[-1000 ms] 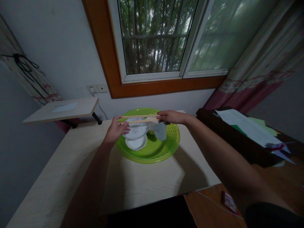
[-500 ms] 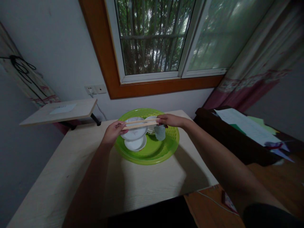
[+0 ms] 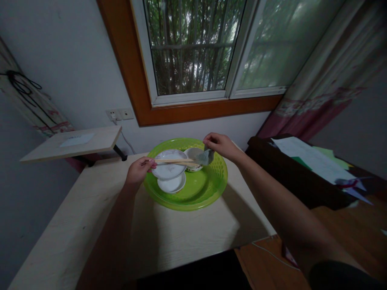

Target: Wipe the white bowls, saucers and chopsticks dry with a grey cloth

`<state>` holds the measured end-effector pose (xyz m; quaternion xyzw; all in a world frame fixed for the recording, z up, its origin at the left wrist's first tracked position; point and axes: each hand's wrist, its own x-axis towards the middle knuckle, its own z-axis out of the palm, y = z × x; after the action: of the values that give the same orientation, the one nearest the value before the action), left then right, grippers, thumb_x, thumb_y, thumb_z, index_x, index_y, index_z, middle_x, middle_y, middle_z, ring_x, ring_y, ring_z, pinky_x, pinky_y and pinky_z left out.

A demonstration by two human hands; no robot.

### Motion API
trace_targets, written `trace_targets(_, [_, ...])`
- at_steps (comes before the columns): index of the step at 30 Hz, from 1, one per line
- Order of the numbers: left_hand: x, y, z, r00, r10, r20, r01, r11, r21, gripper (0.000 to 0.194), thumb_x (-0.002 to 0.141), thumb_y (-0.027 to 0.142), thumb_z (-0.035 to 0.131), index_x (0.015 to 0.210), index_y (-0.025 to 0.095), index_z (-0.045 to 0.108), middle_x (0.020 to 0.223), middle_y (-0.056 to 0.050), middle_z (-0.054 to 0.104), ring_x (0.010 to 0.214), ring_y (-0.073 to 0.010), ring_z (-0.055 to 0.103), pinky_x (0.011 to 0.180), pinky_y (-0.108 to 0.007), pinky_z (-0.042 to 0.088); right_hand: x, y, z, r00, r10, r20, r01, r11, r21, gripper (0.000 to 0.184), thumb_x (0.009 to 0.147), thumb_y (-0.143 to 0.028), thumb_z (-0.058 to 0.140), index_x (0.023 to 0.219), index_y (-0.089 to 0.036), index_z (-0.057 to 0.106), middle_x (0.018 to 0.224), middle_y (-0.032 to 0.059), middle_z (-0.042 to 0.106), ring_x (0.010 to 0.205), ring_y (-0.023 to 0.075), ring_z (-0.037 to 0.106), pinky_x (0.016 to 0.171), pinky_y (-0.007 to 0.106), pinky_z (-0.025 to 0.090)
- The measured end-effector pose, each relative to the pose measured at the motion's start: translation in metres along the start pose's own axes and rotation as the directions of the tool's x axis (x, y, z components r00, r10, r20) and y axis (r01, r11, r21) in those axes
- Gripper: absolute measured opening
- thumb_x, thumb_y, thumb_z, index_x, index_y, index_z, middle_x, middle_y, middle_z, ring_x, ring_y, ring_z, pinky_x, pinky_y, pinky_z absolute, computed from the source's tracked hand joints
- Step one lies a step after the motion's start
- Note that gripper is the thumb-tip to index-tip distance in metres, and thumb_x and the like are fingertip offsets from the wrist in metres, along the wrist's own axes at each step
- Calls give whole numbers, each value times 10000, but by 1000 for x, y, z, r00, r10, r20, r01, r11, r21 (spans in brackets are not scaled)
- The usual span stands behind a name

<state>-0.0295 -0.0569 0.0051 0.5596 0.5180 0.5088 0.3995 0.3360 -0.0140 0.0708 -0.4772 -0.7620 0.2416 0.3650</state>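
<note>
My left hand (image 3: 138,171) is closed around one end of several wooden chopsticks (image 3: 173,161), which point right above a white plate (image 3: 167,172). My right hand (image 3: 220,144) pinches a grey-green cloth (image 3: 206,157) that hangs by the far ends of the chopsticks; whether it touches them I cannot tell. Below lies a green plastic basin (image 3: 193,206) with a patterned wall. In it, the plate sits beside a small white dish (image 3: 171,184) at the front and a white bowl (image 3: 193,153) behind, partly hidden by the chopsticks and cloth.
The basin stands on a pale wooden table (image 3: 178,229) against the wall under a window. A small raised shelf (image 3: 72,141) holds a paper at the left. On the right, a dark brown piece of furniture (image 3: 266,173) carries papers (image 3: 308,157).
My right hand has let go of the chopsticks' right end and risen slightly, lifting the cloth with it. My left hand has shifted a little left and down, still holding the chopsticks.
</note>
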Motion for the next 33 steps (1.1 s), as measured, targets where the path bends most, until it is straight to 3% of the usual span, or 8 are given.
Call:
trace_targets(5, [-2,-3,7,999,38,24,-38,999,-5,431,769,562,747,898,156,683,873,-121,778,725,-206,719,649,-297,539,8,-35,19,958,-233,-167,242,970,38,220,877,-351,645,1014,-181,672,995,69,659,828,173,563,725,280,437])
trace_targets(8, [-3,-5,10,997,72,36,-73,997,19,387,807,530,720,919,160,683,914,-114,783,711,-192,714,649,-291,541,16,-57,44,929,-314,-194,337,937,97,310,859,-315,689,1141,-201,633,1111,73,656,831,162,555,740,286,446])
trace_targets(12, [-4,-7,12,995,99,1,-99,995,23,352,808,485,719,942,161,693,888,-90,779,702,-187,710,655,-287,545,21,-73,89,927,-376,-2,364,895,256,446,881,-330,702,1280,-198,554,1122,73,682,850,161,597,772,291,485])
trace_targets(14, [-5,-9,12,993,115,-40,-114,993,34,320,796,459,723,926,167,705,858,-72,771,712,-189,707,654,-282,548,20,-74,107,879,-440,181,385,881,275,413,924,-354,668,1293,-196,569,1152,83,693,912,173,630,814,301,501])
trace_targets(16, [-6,-10,11,989,129,-73,-125,991,51,285,798,437,718,916,178,717,861,-61,767,756,-194,713,670,-279,555,18,-69,118,855,-459,243,412,884,220,367,968,-362,620,1299,-205,590,1207,93,688,957,182,639,866,325,502])
trace_targets(22, [-10,-13,11,976,191,-103,-184,980,74,241,847,413,686,944,199,738,930,-56,770,864,-196,719,726,-272,556,23,-47,117,891,-452,50,451,892,24,383,877,-337,756,1212,-187,649,1224,132,663,1005,227,631,918,405,506])
trace_targets(26, [-13,-9,10,964,251,-89,-230,954,192,206,844,387,686,934,218,762,924,-40,773,833,-192,707,776,-290,557,24,-45,117,846,-508,159,515,857,2,345,883,-328,749,1204,-226,677,1212,100,703,1171,254,606,1040,443,449])
trace_targets(33, [-18,-8,9,949,297,-102,-258,923,286,160,848,367,672,889,236,753,890,-20,777,839,-198,719,826,-308,558,20,-49,131,772,-569,283,598,801,-20,219,954,-287,647,1151,-201,690,1135,85,722,1075,220,652,984,368,476])
